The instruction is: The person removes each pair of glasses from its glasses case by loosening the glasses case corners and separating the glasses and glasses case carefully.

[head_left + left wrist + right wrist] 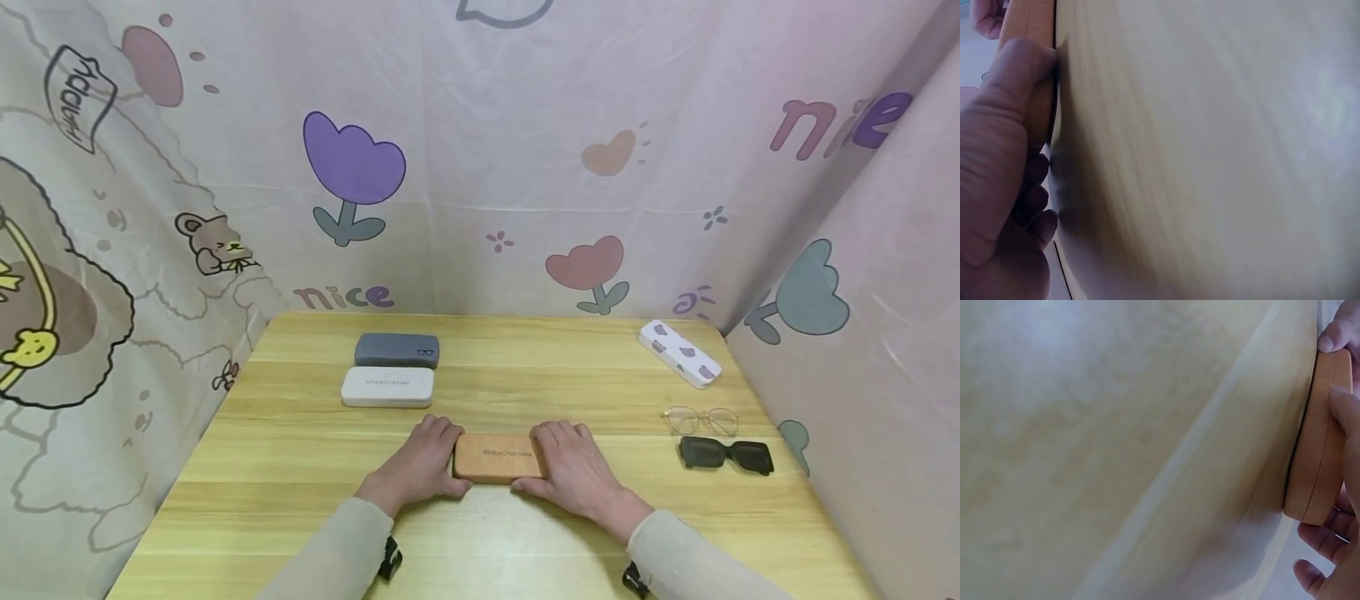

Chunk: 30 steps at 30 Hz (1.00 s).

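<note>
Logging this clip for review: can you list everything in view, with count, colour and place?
Tan glasses case: 1, tan-orange, shut, front centre, between both hands.
White glasses case: 1, off-white, left of centre.
Grey glasses case: 1, grey-blue, just behind the white one.
Patterned case: 1, white with purple patches, far right corner.
Clear glasses: 1, thin pale frame, right side.
Sunglasses: 1, black, in front of the clear glasses.
Table: 1, light wood.
Printed cloth: pinkish, tulips and bears, behind and at the sides.
Left hand: grips the tan case's left end.
Right hand: grips its right end.
</note>
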Each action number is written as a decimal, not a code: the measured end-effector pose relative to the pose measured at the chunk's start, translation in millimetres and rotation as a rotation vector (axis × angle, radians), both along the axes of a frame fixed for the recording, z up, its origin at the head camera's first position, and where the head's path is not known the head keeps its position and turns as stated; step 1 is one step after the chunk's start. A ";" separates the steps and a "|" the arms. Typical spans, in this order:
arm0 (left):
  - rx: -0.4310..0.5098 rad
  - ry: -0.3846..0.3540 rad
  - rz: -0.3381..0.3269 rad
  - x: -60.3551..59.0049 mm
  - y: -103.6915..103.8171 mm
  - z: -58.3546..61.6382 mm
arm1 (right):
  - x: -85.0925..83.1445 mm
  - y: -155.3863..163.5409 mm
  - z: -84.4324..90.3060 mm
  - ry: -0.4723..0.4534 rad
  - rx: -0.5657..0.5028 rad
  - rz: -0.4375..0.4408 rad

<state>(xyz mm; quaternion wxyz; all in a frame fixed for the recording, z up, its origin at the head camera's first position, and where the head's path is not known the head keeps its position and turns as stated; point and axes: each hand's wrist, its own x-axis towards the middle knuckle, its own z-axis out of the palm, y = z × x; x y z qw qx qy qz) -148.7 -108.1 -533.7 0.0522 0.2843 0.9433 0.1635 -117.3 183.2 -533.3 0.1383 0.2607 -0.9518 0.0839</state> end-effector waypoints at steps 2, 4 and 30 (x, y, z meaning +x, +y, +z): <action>-0.006 0.009 -0.001 -0.3 -0.2 -0.3 | -0.7 0.0 -0.4 0.005 0.000 0.005; -0.009 0.016 -0.003 -0.5 -0.2 -0.6 | -1.5 -0.2 -0.3 0.003 0.003 0.008; 0.044 -0.012 0.004 0.2 0.6 -1.8 | -9.3 4.6 9.6 -0.026 0.043 0.037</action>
